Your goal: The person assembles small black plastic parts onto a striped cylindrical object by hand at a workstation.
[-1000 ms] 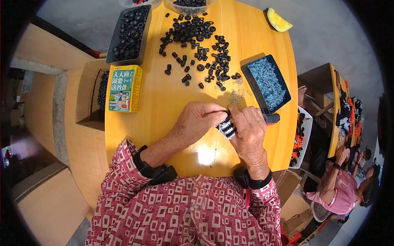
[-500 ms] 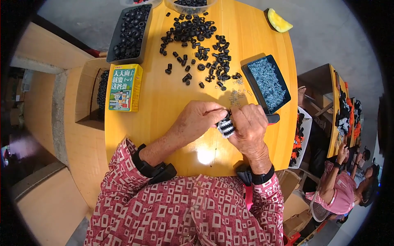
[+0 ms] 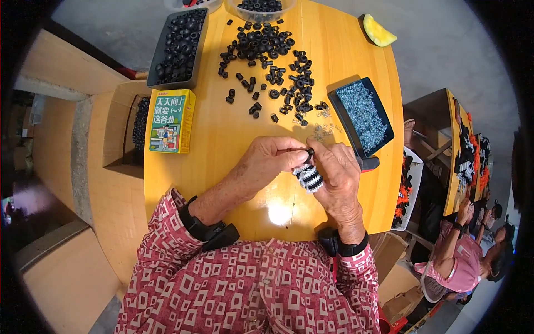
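A small knitted piece with black and white stripes (image 3: 307, 178) hangs between my two hands over the near middle of the table. At its upper end is a small black part (image 3: 309, 152), mostly covered by fingers. My left hand (image 3: 272, 166) pinches this upper end between thumb and index finger. From the other side my right hand (image 3: 337, 177) closes around the piece, its index fingertip against the black part. The right thumb is hidden. Just beyond the hands lie tiny clear pieces (image 3: 324, 132), and farther off a spread of loose black beads and short black tubular pieces (image 3: 300, 89).
A dark tray of clear bluish pieces (image 3: 362, 118) stands at right, with a dark object (image 3: 369, 163) by its near corner. At left are a bin of black balls (image 3: 181, 47) and a yellow-green carton (image 3: 169, 122). A fruit slice (image 3: 379, 31) lies far right. Another person (image 3: 456, 250) works at right.
My right hand's fingers have uncurled somewhat, and the index finger now reaches up to the black part. More of the striped piece shows, slightly lower. My left hand keeps its pinch.
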### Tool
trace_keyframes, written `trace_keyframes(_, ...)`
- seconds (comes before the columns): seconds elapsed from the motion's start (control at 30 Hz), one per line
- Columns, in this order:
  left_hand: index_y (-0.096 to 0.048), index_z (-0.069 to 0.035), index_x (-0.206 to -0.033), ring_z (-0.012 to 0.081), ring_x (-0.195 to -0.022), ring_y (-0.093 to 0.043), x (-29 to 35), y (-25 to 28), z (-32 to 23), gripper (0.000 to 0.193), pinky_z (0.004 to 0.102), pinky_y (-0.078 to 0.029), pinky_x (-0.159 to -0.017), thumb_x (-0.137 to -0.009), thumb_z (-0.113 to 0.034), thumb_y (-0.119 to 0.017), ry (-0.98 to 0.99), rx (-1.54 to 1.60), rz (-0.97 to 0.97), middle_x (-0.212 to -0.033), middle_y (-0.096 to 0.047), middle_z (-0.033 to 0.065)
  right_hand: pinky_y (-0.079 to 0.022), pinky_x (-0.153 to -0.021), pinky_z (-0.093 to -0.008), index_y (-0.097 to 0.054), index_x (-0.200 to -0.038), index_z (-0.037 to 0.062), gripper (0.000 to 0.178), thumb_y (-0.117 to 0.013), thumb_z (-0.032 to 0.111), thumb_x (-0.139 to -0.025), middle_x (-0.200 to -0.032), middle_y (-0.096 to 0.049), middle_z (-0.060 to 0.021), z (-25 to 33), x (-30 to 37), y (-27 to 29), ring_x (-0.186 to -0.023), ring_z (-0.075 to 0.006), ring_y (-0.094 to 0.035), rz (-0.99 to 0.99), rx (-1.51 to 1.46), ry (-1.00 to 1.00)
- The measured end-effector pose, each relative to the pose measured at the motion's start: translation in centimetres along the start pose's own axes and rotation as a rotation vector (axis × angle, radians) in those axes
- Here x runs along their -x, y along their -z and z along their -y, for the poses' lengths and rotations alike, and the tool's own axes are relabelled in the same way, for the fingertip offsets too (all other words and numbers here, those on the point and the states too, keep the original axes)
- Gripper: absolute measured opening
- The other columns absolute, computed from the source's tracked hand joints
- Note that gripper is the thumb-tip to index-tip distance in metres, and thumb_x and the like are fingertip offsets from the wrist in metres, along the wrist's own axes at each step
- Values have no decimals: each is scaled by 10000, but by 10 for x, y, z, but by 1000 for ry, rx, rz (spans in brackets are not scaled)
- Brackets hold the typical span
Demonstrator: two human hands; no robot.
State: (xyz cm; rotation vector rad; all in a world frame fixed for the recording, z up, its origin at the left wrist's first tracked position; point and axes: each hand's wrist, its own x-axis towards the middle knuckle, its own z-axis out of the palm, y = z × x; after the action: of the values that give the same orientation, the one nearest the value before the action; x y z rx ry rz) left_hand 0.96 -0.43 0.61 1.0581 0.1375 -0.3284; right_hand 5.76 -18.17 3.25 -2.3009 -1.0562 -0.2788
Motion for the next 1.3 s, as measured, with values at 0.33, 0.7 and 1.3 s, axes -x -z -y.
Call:
trace_keyframes(0.33,-652,48,-1123,108,-904,-646,-1,-1,3,254,258,-526,-838,-975,-146,-580,17,53,-4,-972,-683,59,-496,-727,-350,-672,-1103,10,397,-742,2,-712,-860,-651,-109,-3,-1,11,-789,-270,-628,101,-335,-188)
trace_keyframes(0.7,-656,37,-1130,128,-930,-662,2,-1,-1,257,277,-536,-853,-960,-149,-610,79,41,36,-990,-700,83,-507,-693,-296,-707,-957,6,263,-780,-51,-711,-850,-689,-85,-6,13,0,-785,-190,-646,-73,-593,-301)
trace_keyframes(1.3,-634,31,-1156,139,-951,-678,1,-1,3,277,267,-541,-847,-968,-171,-611,121,109,56,-1021,-697,93,-525,-737,-265,-692,-1012,-10,271,-716,-98,-757,-909,-677,-77,-10,26,2,-829,-152,-660,-81,-780,-417)
